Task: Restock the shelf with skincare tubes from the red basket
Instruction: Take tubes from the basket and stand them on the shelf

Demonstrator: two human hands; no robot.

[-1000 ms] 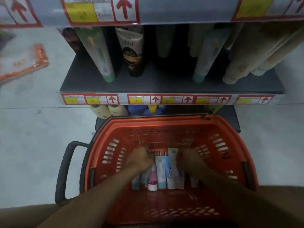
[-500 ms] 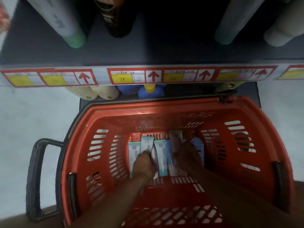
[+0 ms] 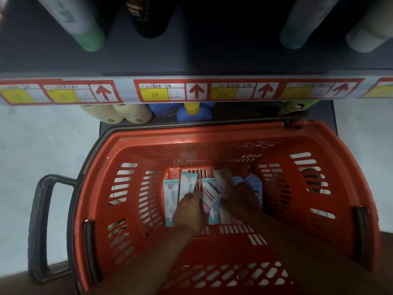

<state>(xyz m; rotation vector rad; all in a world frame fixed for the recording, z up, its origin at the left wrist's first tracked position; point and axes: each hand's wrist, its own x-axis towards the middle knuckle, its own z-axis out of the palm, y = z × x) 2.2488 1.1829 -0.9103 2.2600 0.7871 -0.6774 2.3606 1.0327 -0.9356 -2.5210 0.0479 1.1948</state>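
The red basket (image 3: 191,133) stands on the floor below the shelf edge (image 3: 127,90), which carries price labels. Several skincare tubes lie at its bottom: a teal-and-white tube (image 3: 170,199) at the left, another (image 3: 188,184) beside it, and a blue pack (image 3: 253,184) at the right. Both my hands are down among them. My left hand (image 3: 189,211) is closed on a tilted pink-and-white tube (image 3: 209,194) and touches the teal tube next to it. My right hand (image 3: 240,201) curls around a white tube (image 3: 223,179) that points toward the shelf.
On the shelf above stand a green-capped tube (image 3: 85,28), a black tube (image 3: 148,18), a teal tube (image 3: 302,28) and a pale one (image 3: 365,37). Cream bottles (image 3: 117,113) and blue bottles (image 3: 191,111) sit on the lower shelf. The basket's black pull handle (image 3: 40,220) sticks out left.
My head has dropped closer to the basket. Both hands have shifted among the tubes, and the pink-and-white tube now sits tilted up between them.
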